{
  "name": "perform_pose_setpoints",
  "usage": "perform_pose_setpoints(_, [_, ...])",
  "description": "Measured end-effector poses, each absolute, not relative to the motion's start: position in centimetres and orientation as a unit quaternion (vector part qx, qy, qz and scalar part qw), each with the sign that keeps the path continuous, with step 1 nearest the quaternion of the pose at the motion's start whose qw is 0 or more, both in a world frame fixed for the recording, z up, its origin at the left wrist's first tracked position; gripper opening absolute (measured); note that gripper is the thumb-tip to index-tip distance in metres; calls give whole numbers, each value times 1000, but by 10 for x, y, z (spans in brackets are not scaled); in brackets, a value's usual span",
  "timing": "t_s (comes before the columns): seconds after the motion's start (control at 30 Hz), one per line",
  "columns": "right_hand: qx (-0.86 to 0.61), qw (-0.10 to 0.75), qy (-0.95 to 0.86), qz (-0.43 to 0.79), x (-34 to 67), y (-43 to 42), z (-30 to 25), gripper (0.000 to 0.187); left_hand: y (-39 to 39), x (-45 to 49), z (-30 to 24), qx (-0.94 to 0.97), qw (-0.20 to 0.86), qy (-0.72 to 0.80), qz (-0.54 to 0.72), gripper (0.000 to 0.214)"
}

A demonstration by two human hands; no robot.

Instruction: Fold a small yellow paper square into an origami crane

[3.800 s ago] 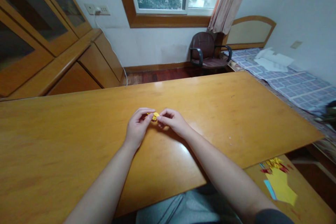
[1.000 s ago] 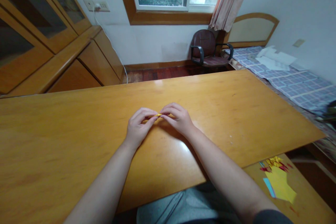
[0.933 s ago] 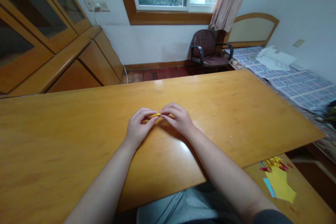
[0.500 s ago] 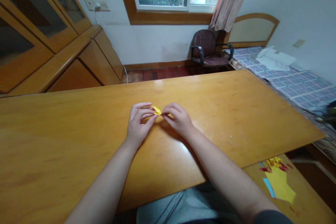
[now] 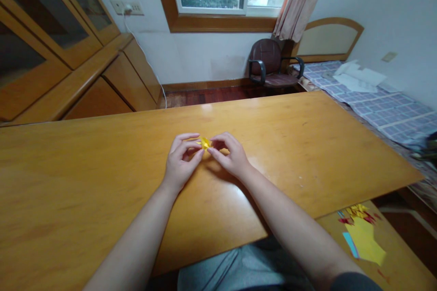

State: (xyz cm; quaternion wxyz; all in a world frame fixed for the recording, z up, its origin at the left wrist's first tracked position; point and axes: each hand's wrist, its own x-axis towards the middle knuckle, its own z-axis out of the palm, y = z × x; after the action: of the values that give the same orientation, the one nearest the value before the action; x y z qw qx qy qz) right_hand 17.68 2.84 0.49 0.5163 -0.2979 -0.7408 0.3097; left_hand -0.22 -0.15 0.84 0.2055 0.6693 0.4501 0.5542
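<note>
A small piece of folded yellow paper [image 5: 205, 143] is held just above the wooden table, between my two hands. My left hand [image 5: 182, 157] pinches its left side with thumb and fingers. From the right, my right hand [image 5: 229, 153] grips the other side between thumb and forefinger. Points of the paper stick up between the fingertips. The fingers hide part of the folds, so its exact shape is unclear.
The wooden table [image 5: 102, 177] spreads around my hands. On a lower surface at the right lie yellow paper sheets [image 5: 367, 241], a blue paper piece [image 5: 350, 244] and a heap of folded yellow pieces [image 5: 357, 210]. A chair [image 5: 269, 63] stands beyond the table.
The yellow paper has turned and now shows a wider, more spread face between the fingertips. My right thumb and fingers have shifted their hold on it slightly. My left hand has barely moved.
</note>
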Motion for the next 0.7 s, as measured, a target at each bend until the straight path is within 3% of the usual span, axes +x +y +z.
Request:
perform_pose_setpoints(0.17, [-298,505,-714,383,176,30,7,35,-2,-5,9,729,179,429,503,6])
perform_pose_setpoints(0.43, [-295,485,-732,375,175,30,8,14,0,-5,9,745,160,436,478,5])
perform_pose_setpoints(0.7, [-264,516,-736,349,174,30,7,5,-1,-1,3,698,251,410,531,24])
